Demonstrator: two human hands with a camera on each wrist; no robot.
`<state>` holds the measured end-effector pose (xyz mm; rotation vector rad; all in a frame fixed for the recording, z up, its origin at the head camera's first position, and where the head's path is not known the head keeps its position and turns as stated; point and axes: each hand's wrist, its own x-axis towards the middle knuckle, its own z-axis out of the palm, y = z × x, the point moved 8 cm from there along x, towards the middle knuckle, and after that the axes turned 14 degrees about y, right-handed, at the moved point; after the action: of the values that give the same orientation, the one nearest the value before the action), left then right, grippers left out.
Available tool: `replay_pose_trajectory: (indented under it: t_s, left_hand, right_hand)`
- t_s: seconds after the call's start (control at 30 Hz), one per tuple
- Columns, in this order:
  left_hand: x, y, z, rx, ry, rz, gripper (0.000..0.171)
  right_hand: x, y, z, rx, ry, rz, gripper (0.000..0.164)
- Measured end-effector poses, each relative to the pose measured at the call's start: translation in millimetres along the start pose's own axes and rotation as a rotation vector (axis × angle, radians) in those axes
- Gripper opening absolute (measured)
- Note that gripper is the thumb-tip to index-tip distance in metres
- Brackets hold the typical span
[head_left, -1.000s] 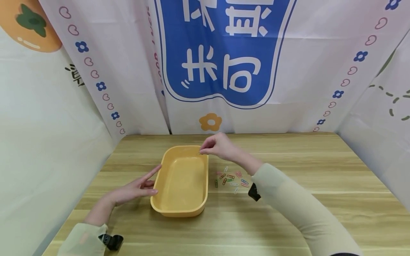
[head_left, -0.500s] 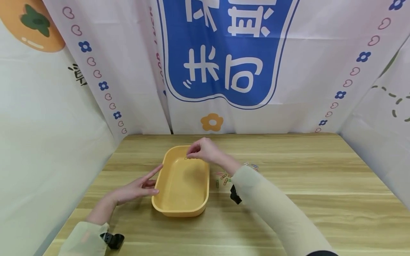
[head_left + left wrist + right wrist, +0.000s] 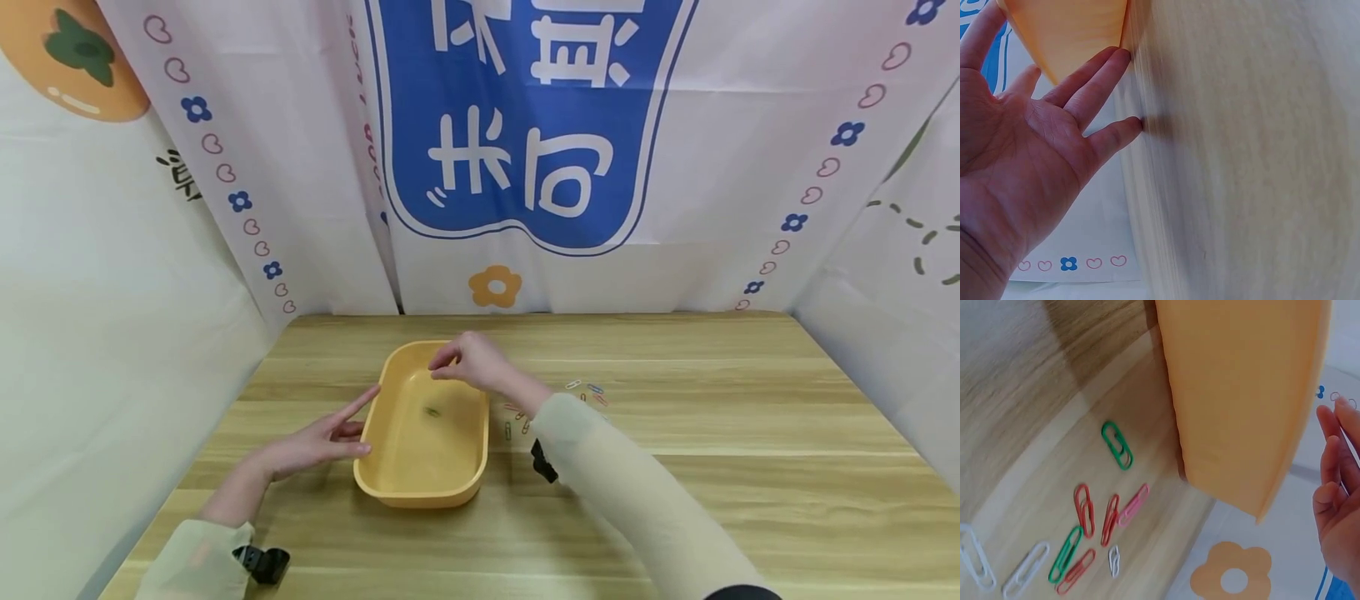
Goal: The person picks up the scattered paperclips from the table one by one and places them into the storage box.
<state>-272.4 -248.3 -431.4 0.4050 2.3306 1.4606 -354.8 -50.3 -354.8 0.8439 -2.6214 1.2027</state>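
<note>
A yellow plastic tray [image 3: 422,502] stands on the wooden table. My left hand [image 3: 318,446] rests against its left side, fingers spread, with fingertips touching the wall and rim. Over the far right part of the tray hovers my right hand [image 3: 477,362]; its thumb and forefinger stand slightly apart, with nothing visible between them. Below it, a small blurred paper clip [image 3: 432,412] shows within the tray; whether it touches the bottom I cannot tell. To the tray's right lie several coloured paper clips, among them a green one [image 3: 1117,445], partly hidden by my right arm in the head view.
The wooden table [image 3: 720,433] extends to the right and front of the tray. A printed white cloth [image 3: 712,167] hangs behind it, and cloth also closes off both sides. Black straps with small devices [image 3: 261,565] sit at the wrists.
My right hand has moved left from the tray's far right rim to over its inside and let go of a paper clip, which now shows below. My left hand stays in place.
</note>
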Motion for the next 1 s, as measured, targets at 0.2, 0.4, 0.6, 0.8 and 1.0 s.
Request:
replay_pose_trajectory:
  t_s: [0.2, 0.4, 0.6, 0.8, 1.0]
  left_hand:
    - [-1.5, -0.7, -1.7, 0.002, 0.010, -0.006, 0.086]
    - [-0.2, -2.9, -1.2, -0.001, 0.006, 0.003, 0.087]
    - [-2.3, -3.9, -0.1, -0.006, 0.009, -0.002, 0.088]
    - [-1.3, -3.8, -1.1, 0.004, 0.012, 0.004, 0.087]
    - [1.8, -1.6, -0.4, 0.003, 0.000, 0.018, 0.088]
  right_hand:
    - [-5.5, 3.7, -22.5, 0.071, 0.017, -0.035, 0.012]
    - [-22.2, 16.5, -56.8, 0.125, 0.040, -0.048, 0.012]
    - [-44.7, 45.6, -89.4, 0.082, 0.045, 0.006, 0.010]
    - [-67.3, 80.0, -120.9, 0.007, 0.056, 0.060, 0.010]
    - [-95.4, 119.0, -133.4, -0.051, 0.071, 0.113, 0.016]
